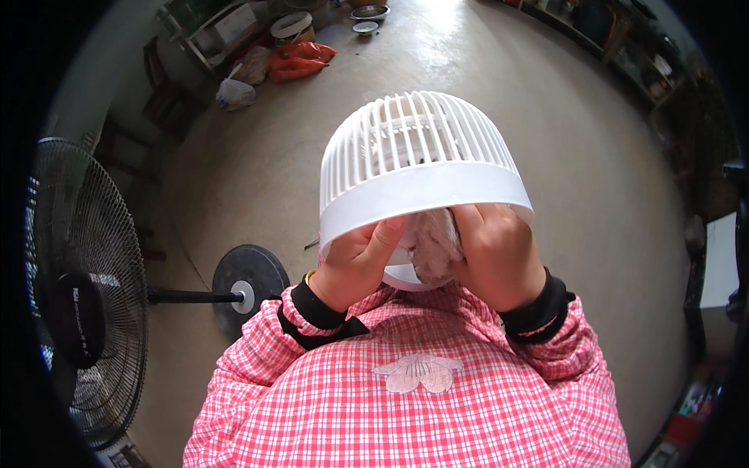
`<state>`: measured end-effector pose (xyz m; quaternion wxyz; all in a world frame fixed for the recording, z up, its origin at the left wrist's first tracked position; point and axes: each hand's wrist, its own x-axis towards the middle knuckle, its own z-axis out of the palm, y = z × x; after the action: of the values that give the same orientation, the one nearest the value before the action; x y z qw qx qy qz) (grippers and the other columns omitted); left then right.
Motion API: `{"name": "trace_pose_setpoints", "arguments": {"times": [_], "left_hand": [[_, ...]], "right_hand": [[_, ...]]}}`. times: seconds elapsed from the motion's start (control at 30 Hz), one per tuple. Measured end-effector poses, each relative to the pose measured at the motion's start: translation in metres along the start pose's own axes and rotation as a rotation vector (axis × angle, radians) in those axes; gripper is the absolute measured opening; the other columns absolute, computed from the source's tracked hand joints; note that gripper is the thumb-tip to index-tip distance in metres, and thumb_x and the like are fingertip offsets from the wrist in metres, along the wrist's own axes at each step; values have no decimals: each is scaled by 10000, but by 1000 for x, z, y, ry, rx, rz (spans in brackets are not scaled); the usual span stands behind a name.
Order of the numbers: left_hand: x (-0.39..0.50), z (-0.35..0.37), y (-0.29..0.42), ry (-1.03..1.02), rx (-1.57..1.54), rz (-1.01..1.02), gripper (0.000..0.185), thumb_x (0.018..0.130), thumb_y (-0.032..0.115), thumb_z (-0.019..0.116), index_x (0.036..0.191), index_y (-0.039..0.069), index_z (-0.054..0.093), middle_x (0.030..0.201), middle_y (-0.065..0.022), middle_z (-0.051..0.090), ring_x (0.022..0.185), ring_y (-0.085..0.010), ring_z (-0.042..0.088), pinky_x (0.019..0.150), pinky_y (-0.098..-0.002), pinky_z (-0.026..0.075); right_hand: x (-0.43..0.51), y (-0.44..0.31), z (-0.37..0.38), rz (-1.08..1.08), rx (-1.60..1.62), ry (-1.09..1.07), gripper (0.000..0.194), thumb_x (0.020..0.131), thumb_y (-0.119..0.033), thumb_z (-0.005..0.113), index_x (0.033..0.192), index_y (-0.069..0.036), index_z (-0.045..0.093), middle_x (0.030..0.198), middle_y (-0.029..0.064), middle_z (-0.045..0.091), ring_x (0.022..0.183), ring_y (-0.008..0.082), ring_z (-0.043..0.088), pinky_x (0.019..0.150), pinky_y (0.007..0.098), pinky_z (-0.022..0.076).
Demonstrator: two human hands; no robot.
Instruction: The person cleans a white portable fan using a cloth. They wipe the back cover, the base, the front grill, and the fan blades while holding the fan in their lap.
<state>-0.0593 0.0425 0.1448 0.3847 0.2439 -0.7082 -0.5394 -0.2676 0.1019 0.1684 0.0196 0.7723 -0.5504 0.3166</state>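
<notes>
A white plastic slatted cover [424, 181], apparently a small fan's guard, is held up in front of me with its solid rim towards my body. My left hand [360, 257] grips the rim at the lower left, its thumb on the near edge and the fingers hidden inside. My right hand [497, 251] reaches under the rim on the right, holding a crumpled greyish cloth [434, 245] against the inside. Below the cloth shows a curved white plastic piece [409, 279]; whether it joins the cover cannot be told. Both wrists wear black cuffs over red checked sleeves.
A black pedestal fan [88, 304] stands close on my left, its round base [248, 286] on the concrete floor [597, 234]. Farther off lie an orange plastic bag [301, 60], a white bag [235, 93] and a lidded bucket [291, 28]. Shelving [620, 58] lines the far right.
</notes>
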Motion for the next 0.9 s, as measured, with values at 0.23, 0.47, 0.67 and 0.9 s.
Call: {"name": "trace_pose_setpoints", "arguments": {"times": [0.23, 0.47, 0.67, 0.9], "left_hand": [[7, 3, 14, 42, 678, 288, 283, 998, 201, 664, 1199, 6, 707, 1082, -177, 726, 986, -342, 707, 868, -405, 538], [5, 6, 0, 108, 673, 400, 212, 1017, 98, 635, 1173, -38, 679, 1045, -139, 718, 953, -274, 699, 821, -373, 539], [1, 1, -13, 172, 170, 50, 281, 1071, 148, 579, 1271, -47, 610, 1125, -95, 692, 950, -156, 678, 810, -298, 552], [-2, 2, -20, 229, 142, 94, 256, 1061, 138, 597, 1229, -49, 646, 1070, -75, 712, 963, -145, 670, 819, -285, 538]], "right_hand": [[-1, -7, 15, 64, 147, 82, 503, 645, -171, 802, 1108, -29, 670, 957, 183, 698, 890, 405, 677, 787, 453, 557], [-35, -8, 21, -24, 306, 310, 428, 688, -122, 824, 1077, -30, 672, 994, 136, 696, 923, 331, 690, 773, 422, 563], [-68, -16, -2, 43, 295, 154, 456, 717, -190, 848, 1127, -72, 686, 1051, 128, 703, 965, 332, 690, 883, 427, 549], [-87, -10, 17, 712, 871, -5, 428, 940, -191, 672, 1317, -4, 594, 1178, 175, 707, 1083, 311, 701, 952, 373, 539]]}}
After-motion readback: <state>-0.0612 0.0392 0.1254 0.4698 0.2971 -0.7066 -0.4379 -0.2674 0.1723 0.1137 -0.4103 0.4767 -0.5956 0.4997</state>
